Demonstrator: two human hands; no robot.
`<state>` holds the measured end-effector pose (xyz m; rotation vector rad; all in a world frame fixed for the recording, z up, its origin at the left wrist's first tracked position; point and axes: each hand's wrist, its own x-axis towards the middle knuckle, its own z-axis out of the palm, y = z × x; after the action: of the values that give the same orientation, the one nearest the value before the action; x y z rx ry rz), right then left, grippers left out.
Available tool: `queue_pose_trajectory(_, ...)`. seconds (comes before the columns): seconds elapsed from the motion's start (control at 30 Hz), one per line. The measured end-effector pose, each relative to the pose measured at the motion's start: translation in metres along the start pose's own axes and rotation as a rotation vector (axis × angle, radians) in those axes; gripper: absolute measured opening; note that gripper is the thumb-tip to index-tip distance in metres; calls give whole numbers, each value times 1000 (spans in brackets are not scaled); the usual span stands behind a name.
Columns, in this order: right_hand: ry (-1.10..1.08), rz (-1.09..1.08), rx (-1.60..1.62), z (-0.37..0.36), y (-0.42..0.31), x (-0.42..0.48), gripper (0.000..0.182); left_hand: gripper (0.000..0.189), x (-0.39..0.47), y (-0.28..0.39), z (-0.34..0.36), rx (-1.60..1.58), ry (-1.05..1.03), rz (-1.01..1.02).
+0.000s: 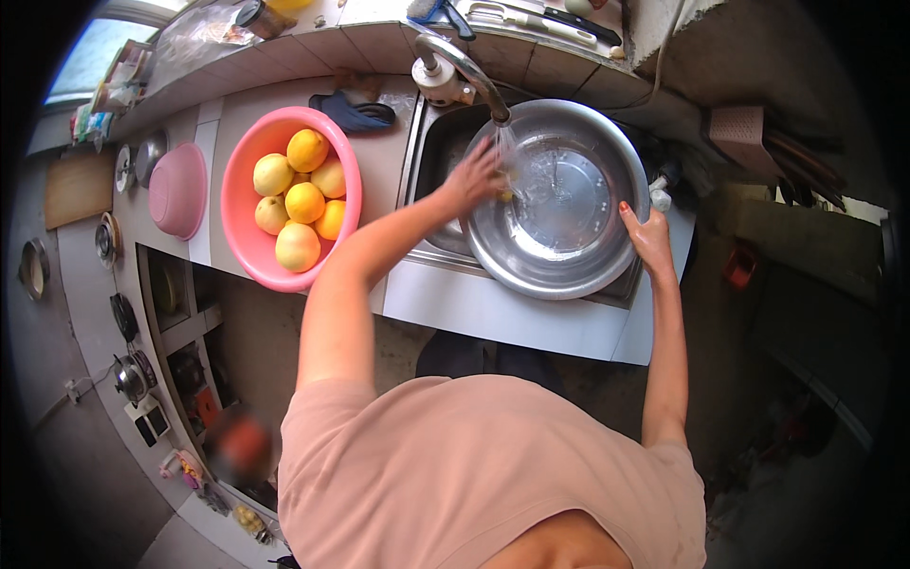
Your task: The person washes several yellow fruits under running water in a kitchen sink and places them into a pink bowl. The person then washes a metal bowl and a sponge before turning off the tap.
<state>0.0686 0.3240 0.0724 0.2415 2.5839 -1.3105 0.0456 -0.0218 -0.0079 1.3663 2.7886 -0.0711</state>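
A large stainless steel basin rests over the sink, with some water inside. From the curved metal faucet, water runs down beside my left hand, which is blurred at the basin's left rim with fingers spread; a small yellow thing shows by its fingertips, and whether it is held is unclear. My right hand grips the basin's right rim, thumb on top. On the counter to the left stands a pink plastic basin holding several yellow and pale round fruits.
Behind the pink basin lies a dark blue glove. A ledge behind the faucet carries a scrub brush, a peeler and a black-handled knife. An upturned pink colander and metal lids stand at far left. A white valve sits right of the steel basin.
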Motion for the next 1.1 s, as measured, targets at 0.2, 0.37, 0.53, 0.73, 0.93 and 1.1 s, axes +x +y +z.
queue_pose_trajectory(0.2, 85, 73, 29, 11, -4, 9, 36, 58, 8, -7, 67, 42, 271, -211)
queue_pose_trajectory(0.37, 118, 6, -35, 29, 18, 18, 36, 56, -13, 117, 63, -669, 58, -473)
queue_pose_trajectory(0.53, 42, 43, -40, 29, -3, 15, 35, 59, -27, 111, 51, -595, -130, -410)
queue_pose_trajectory(0.73, 53, 30, -167, 14, -16, -3, 33, 55, -26, 12, 22, -177, 281, -529)
queue_pose_trajectory(0.93, 223, -7, -235, 9, -56, -15, 31, 33, -34, 3, 67, -947, 551, -1181)
queue_pose_trajectory(1.1, 242, 4, -196, 7, -37, -13, 32, 25, -49, -44, 22, -1593, 219, -1339)
